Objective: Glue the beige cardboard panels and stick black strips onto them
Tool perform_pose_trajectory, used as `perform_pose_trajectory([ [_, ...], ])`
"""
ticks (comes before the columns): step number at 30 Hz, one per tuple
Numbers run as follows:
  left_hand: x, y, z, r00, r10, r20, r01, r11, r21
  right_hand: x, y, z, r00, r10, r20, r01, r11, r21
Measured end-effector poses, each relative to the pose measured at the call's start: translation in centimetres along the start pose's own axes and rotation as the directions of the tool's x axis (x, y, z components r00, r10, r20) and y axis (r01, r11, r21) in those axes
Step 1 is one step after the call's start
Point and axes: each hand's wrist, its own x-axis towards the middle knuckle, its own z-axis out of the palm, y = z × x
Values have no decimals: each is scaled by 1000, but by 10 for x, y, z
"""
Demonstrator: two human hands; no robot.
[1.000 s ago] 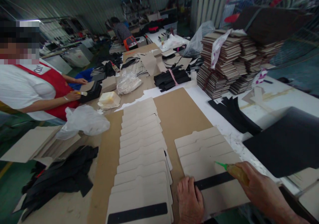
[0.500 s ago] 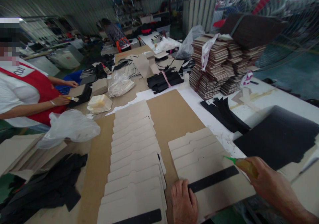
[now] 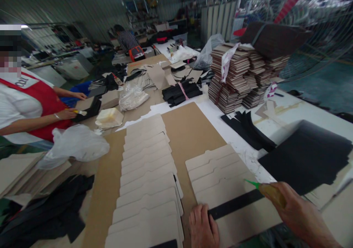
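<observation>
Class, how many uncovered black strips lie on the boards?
2: one strip on the right row, by the left hand; another strip on the left row, partly out of view. More may hide underneath.

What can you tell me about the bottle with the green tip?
The bottle looks like yellowish-brown plastic, with a tapering green nozzle. The right hand grips it nearly sideways, nozzle pointing left over the beige boards, near a black strip. Its contents, and whether the nozzle touches anything, I cannot tell.

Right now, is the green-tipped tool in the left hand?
No, the right hand grips the green-tipped tool, while the left hand is at the left end of the black strip.
</observation>
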Motion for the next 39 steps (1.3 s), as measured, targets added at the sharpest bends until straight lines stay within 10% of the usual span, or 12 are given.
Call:
perform_pose_trajectory([
  [11, -1, -1, -12, 995, 9, 96, -17, 997, 82, -33, -56, 29, 912, -399, -91, 402, 915, 24],
  [26, 0, 5, -8, 999, -20, 37, 20, 1000, -1, -38, -109, 52, 917, -395, -63, 398, 886, 239],
  [33, 2, 5, -9, 998, -38, 56, 39, 999, -21, -27, -67, 29, 929, -317, -192, 329, 944, 35],
  [39, 6, 7, -11, 1000, 1, 24, -1, 1000, -4, -19, -13, 17, 985, -17, -170, 4, 997, -76],
])
